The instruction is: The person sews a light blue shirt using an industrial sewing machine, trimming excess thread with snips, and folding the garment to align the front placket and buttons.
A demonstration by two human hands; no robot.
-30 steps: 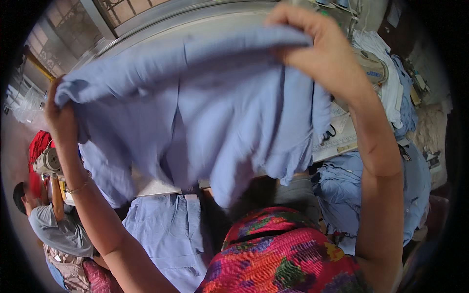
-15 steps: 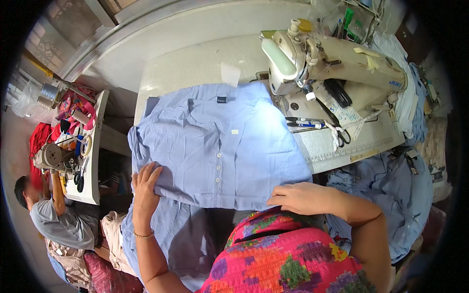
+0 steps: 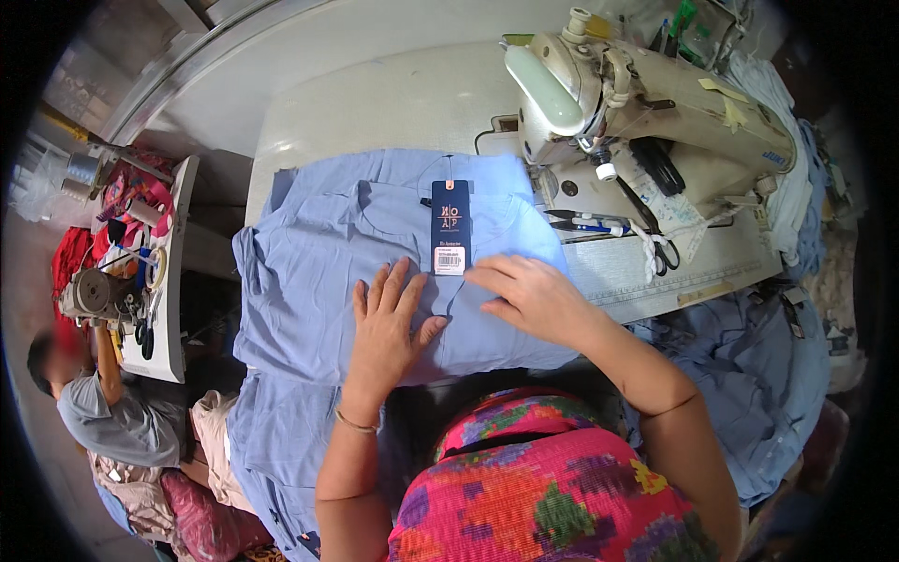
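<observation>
A light blue buttoned shirt (image 3: 309, 281) lies spread on the sewing table, its collar toward the far side. On the shirt's front rests a dark navy hang tag (image 3: 451, 211) with a white sticker at its lower end, strung from the neckline. My left hand (image 3: 386, 323) lies on the shirt left of the tag, fingers spread and thumb apart. Beside the tag's lower right corner is my right hand (image 3: 534, 298), its fingertips touching or almost touching the tag's edge and its thumb apart from the fingers. The shirt's buttons are largely hidden by the hands and folds.
A sewing machine (image 3: 655, 103) stands at the far right, with black-handled scissors (image 3: 665, 253) and pens (image 3: 595, 225) near its base. More blue garments (image 3: 740, 384) are heaped at right. Another person (image 3: 117, 417) works at a second machine (image 3: 94, 295) on the left.
Both hands have moved from the shirt's near edge up onto its front. The hang tag, earlier lying pale side up beyond the collar, now lies dark side up on the shirt front.
</observation>
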